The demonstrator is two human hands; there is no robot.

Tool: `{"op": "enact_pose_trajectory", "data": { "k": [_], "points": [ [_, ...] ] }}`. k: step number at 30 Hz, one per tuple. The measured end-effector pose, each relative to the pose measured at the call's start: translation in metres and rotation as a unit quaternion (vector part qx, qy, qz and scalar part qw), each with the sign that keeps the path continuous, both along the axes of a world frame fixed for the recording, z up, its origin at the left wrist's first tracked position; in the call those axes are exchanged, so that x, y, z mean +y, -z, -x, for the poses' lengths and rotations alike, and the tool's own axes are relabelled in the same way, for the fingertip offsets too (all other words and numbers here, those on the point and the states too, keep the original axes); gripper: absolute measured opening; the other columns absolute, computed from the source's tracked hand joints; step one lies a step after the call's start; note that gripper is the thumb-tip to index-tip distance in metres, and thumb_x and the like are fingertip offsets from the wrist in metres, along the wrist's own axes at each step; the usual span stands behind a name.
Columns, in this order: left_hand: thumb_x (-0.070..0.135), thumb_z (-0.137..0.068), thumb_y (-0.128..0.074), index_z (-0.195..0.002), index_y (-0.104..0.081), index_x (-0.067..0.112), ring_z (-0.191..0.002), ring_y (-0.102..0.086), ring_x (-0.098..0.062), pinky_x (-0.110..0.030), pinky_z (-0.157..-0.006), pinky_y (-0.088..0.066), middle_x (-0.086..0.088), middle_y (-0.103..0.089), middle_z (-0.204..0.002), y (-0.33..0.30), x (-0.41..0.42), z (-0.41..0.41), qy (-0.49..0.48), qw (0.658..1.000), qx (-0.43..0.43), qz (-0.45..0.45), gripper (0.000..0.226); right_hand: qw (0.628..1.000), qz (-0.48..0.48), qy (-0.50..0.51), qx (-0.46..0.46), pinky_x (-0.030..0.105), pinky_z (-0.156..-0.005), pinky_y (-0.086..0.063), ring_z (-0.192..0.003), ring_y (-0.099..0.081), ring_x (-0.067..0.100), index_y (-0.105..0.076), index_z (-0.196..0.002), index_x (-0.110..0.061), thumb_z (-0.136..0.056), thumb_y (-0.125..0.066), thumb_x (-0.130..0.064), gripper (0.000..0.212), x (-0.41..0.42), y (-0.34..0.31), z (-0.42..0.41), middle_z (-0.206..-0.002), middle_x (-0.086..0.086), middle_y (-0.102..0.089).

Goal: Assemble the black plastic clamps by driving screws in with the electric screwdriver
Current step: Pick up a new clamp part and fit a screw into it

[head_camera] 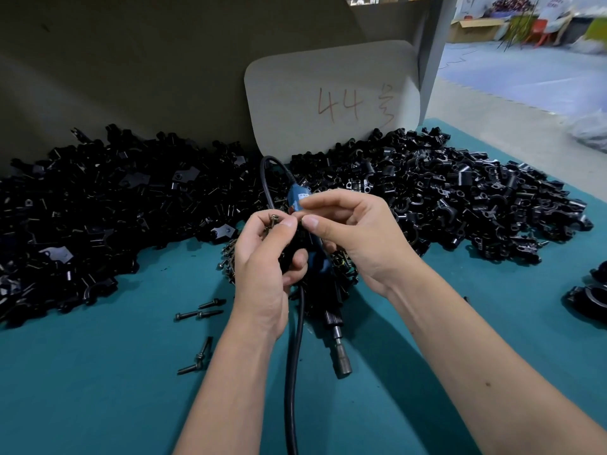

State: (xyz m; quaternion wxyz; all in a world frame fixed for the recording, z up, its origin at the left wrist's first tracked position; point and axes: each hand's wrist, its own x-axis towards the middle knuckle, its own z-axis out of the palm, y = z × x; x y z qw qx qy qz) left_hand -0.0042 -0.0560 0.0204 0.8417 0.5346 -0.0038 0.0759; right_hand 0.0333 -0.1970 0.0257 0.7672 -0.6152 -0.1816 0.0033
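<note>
Scanning from the left: a heap of black clamp parts [98, 205] covers the teal table [98, 389] at nine to eleven o'clock, with loose screws [200, 310] lying just short of it. The left hand [262, 270] has its fingers curled round a bunch of screws, one screw head [274, 219] showing at its fingertips. The right hand [348, 228], at its three o'clock, pinches thumb to forefinger beside that head; whether it has hold of a screw cannot be told. The electric screwdriver [331, 320] lies on the table beneath both hands, long axis running twelve to six, bit socket [342, 362] toward six; neither hand holds it. The right hand appears nearer its body. A second clamp heap [460, 192] lies at two o'clock.
</note>
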Motion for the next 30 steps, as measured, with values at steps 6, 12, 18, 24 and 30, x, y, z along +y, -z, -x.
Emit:
{"op": "enact_pose_trajectory", "data": {
  "k": [6,12,18,24,30],
  "points": [
    [0.018,-0.089,-0.056,-0.107,-0.060,0.011,-0.058,-0.053,-0.013,-0.017,-0.043,-0.029,-0.002,-0.070,-0.085,0.0010,0.0004,0.0007,0.073,0.997,0.010,-0.001,0.020,1.000,-0.018,0.013,0.013,0.017,-0.064,-0.051,-0.086,-0.074,0.012,-0.077,-0.100,-0.015,-0.089,-0.076,0.002,0.020,-0.0035,-0.0029,0.0004,-0.097,0.012,-0.080],
    [0.014,-0.105,-0.044,-0.106,-0.065,0.014,-0.057,-0.051,-0.016,-0.020,-0.044,-0.024,-0.012,-0.069,-0.082,0.0034,0.0016,0.0011,0.109,0.994,0.015,0.002,0.021,0.999,-0.017,0.012,0.036,0.036,-0.075,-0.052,-0.093,-0.073,0.021,-0.077,-0.100,-0.015,-0.089,-0.077,-0.002,0.017,-0.0058,-0.0038,-0.0008,-0.100,0.015,-0.080],
    [0.014,-0.106,-0.044,-0.108,-0.063,0.011,-0.053,-0.047,-0.015,-0.020,-0.043,-0.024,-0.014,-0.065,-0.080,0.0036,0.0033,-0.0001,0.125,0.992,0.027,0.011,0.019,0.999,-0.011,0.008,0.046,0.019,-0.061,-0.048,-0.087,-0.071,0.014,-0.079,-0.100,-0.018,-0.089,-0.079,-0.008,0.015,-0.0093,-0.0037,-0.0022,-0.102,0.013,-0.080],
    [0.019,-0.091,-0.057,-0.110,-0.062,0.007,-0.054,-0.047,-0.014,-0.019,-0.043,-0.024,-0.014,-0.064,-0.080,0.0014,0.0050,-0.0004,0.131,0.990,0.020,0.048,0.022,0.999,-0.008,0.007,0.044,0.019,-0.060,-0.047,-0.079,-0.067,0.012,-0.080,-0.097,-0.020,-0.086,-0.082,-0.010,0.015,-0.0096,-0.0020,-0.0030,-0.100,0.011,-0.080],
    [0.008,-0.100,-0.049,-0.109,-0.063,0.005,-0.059,-0.050,-0.015,-0.018,-0.044,-0.030,-0.012,-0.066,-0.084,0.0042,0.0030,-0.0023,0.097,0.994,0.009,0.051,0.017,0.999,-0.014,0.010,0.042,0.019,-0.056,-0.046,-0.065,-0.064,0.010,-0.078,-0.098,-0.013,-0.086,-0.079,-0.003,0.016,-0.0061,0.0007,-0.0035,-0.084,0.004,-0.076]
  ]
}}
